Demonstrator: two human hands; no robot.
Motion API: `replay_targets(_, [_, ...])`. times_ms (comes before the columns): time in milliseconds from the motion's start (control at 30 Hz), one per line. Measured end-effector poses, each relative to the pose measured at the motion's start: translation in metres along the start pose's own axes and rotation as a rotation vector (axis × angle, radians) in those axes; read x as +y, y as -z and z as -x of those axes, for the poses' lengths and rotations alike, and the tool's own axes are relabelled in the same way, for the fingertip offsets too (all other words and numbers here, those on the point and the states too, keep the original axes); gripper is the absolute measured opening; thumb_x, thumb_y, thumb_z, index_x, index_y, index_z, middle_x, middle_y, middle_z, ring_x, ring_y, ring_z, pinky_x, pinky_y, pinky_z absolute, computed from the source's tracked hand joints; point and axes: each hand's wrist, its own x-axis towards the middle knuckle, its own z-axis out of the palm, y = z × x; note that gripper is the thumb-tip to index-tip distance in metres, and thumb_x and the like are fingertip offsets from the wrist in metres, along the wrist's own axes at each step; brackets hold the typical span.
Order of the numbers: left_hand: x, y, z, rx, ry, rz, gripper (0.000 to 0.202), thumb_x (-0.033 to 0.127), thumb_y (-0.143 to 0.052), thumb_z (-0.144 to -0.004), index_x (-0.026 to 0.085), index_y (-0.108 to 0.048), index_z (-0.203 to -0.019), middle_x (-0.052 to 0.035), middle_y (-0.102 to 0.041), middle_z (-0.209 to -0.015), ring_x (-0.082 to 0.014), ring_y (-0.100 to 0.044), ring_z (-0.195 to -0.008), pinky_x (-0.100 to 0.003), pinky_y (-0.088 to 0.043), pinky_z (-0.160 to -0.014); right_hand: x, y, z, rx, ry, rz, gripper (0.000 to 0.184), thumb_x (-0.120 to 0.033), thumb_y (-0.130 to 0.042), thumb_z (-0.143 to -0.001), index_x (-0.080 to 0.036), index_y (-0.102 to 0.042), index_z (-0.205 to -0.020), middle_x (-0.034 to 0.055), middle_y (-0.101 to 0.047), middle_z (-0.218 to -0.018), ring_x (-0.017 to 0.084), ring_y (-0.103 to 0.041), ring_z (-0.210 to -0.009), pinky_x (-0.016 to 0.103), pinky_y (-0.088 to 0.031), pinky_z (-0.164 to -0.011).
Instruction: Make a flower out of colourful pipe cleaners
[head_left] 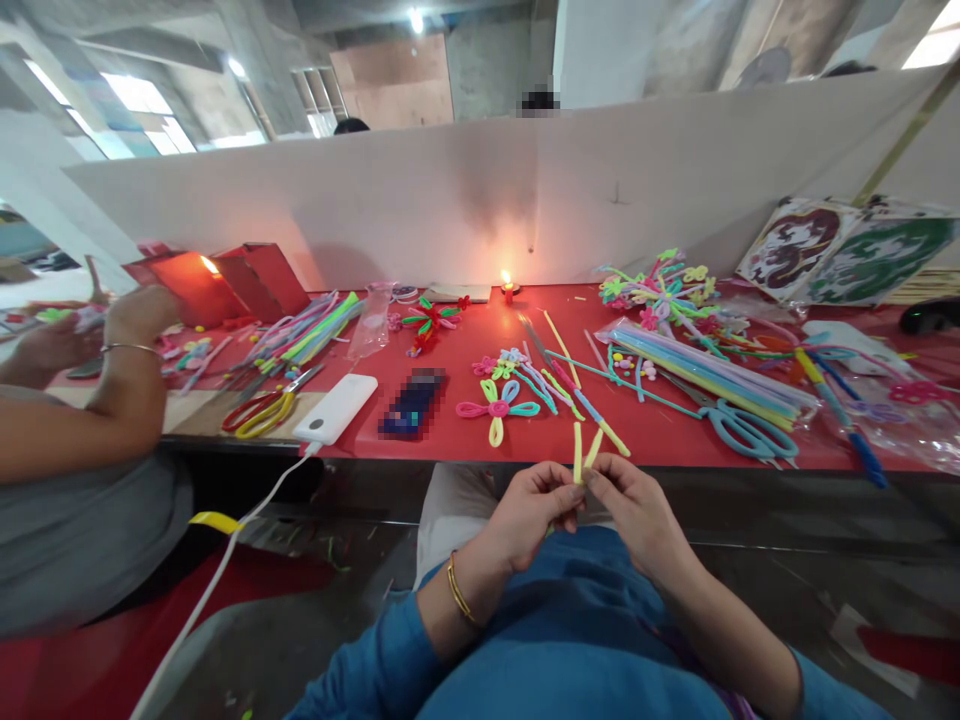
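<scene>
Pinching a short yellow fuzzy pipe cleaner point(578, 452) between both hands: left hand point(534, 512) and right hand point(631, 508) are each closed narrow on its lower part, fingertips meeting, two free ends standing up in a V just above them. Held in the air over the lap, just short of the red surface point(450, 390). Judgement: keep the pinch at the bend and twist evenly so the ends stay matched. Blue-handled scissors point(742, 425) lie ahead to the right; a finished pink-blue-yellow pipe-cleaner flower point(498, 408) lies ahead to the left.
</scene>
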Motion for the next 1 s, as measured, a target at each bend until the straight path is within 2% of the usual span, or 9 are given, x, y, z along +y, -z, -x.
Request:
replay_targets(133, [-0.001,-0.003,-0.001,0.149,-0.040,-0.095,0.027,0.034,-0.067,-0.061,0.015,-0.049,-0.065,0.0045,-0.051,-0.054,-0.0047,-0.043,-0.040,-0.018,-0.031,-0.042,0.000,0.004,-0.001,0.056,0.027,0.170,0.026,-0.040,-0.046,-0.080,-0.018,-0.053,-0.069,0.0008,-0.056,-0.061,0.014,-0.050,-0.057,0.025,-0.039,-0.054])
replay_targets(200, [-0.003,-0.004,-0.002,0.206,-0.092,-0.172,0.026,0.035,-0.065,-0.063,0.015,-0.048,-0.064,0.0054,-0.049,-0.052,-0.0052,-0.042,-0.042,-0.019,-0.032,-0.042,-0.003,0.005,-0.001,0.012,0.074,0.306,0.028,-0.041,-0.043,-0.081,-0.017,-0.054,-0.070,0.0018,-0.056,-0.064,0.015,-0.052,-0.060,0.025,-0.039,-0.056])
replay_targets(267, [-0.005,-0.005,-0.001,0.232,-0.158,-0.281,0.023,0.034,-0.061,-0.067,0.015,-0.048,-0.063,0.0059,-0.046,-0.050,-0.0061,-0.042,-0.044,-0.019,-0.033,-0.044,-0.006,0.005,-0.001,-0.043,0.108,0.459,0.029,-0.040,-0.042,-0.081,-0.017,-0.054,-0.069,0.0026,-0.057,-0.065,0.016,-0.053,-0.062,0.026,-0.039,-0.057])
replay_targets(367, [-0.008,-0.006,0.000,0.248,-0.232,-0.435,0.017,0.029,-0.055,-0.072,0.016,-0.049,-0.063,0.0057,-0.046,-0.049,-0.0066,-0.040,-0.046,-0.020,-0.033,-0.046,-0.007,0.004,-0.001,-0.025,0.137,0.623,0.027,-0.037,-0.042,-0.080,-0.016,-0.056,-0.071,0.0033,-0.057,-0.066,0.016,-0.053,-0.061,0.026,-0.038,-0.056])
replay_targets(500, [-0.008,-0.006,0.001,0.283,-0.247,-0.512,0.016,0.027,-0.054,-0.072,0.015,-0.050,-0.063,0.0047,-0.047,-0.050,-0.0072,-0.041,-0.047,-0.020,-0.033,-0.046,-0.005,0.004,-0.003,-0.006,0.141,0.596,0.028,-0.035,-0.040,-0.080,-0.016,-0.058,-0.069,0.0042,-0.058,-0.064,0.017,-0.053,-0.060,0.026,-0.039,-0.055])
replay_targets(633, [-0.006,-0.006,-0.003,0.284,-0.168,-0.376,0.016,0.029,-0.056,-0.070,0.016,-0.049,-0.063,0.0054,-0.046,-0.049,-0.0077,-0.043,-0.044,-0.021,-0.033,-0.045,-0.006,0.004,-0.005,-0.031,0.110,0.430,0.027,-0.034,-0.043,-0.079,-0.015,-0.057,-0.065,0.0038,-0.058,-0.062,0.018,-0.054,-0.061,0.026,-0.041,-0.056])
replay_targets(800, [-0.003,-0.005,-0.003,0.135,-0.050,-0.057,0.027,0.036,-0.065,-0.063,0.014,-0.048,-0.062,0.0050,-0.049,-0.052,-0.0035,-0.038,-0.038,-0.019,-0.026,-0.040,-0.003,0.003,-0.005,-0.093,0.150,0.098,0.014,-0.027,-0.052,-0.078,-0.018,-0.062,-0.073,0.0023,-0.060,-0.069,0.014,-0.053,-0.063,0.025,-0.043,-0.062])
replay_targets(933, [0.001,-0.002,0.003,-0.167,0.145,0.244,0.032,0.035,-0.071,-0.058,0.013,-0.048,-0.064,0.0045,-0.050,-0.052,-0.0007,-0.034,-0.034,-0.018,-0.021,-0.038,0.004,0.003,-0.002,-0.224,0.100,-0.304,0.013,-0.029,-0.057,-0.076,-0.020,-0.065,-0.071,0.0025,-0.059,-0.089,0.013,-0.056,-0.069,0.027,-0.047,-0.067])
replay_targets(1000, [0.001,-0.001,0.004,-0.275,0.213,0.324,0.032,0.033,-0.073,-0.057,0.013,-0.049,-0.067,0.0049,-0.050,-0.052,0.0000,-0.033,-0.033,-0.017,-0.020,-0.038,0.006,0.004,-0.002,-0.264,0.071,-0.382,0.011,-0.030,-0.061,-0.073,-0.021,-0.067,-0.071,0.0030,-0.057,-0.098,0.015,-0.057,-0.077,0.027,-0.048,-0.067])
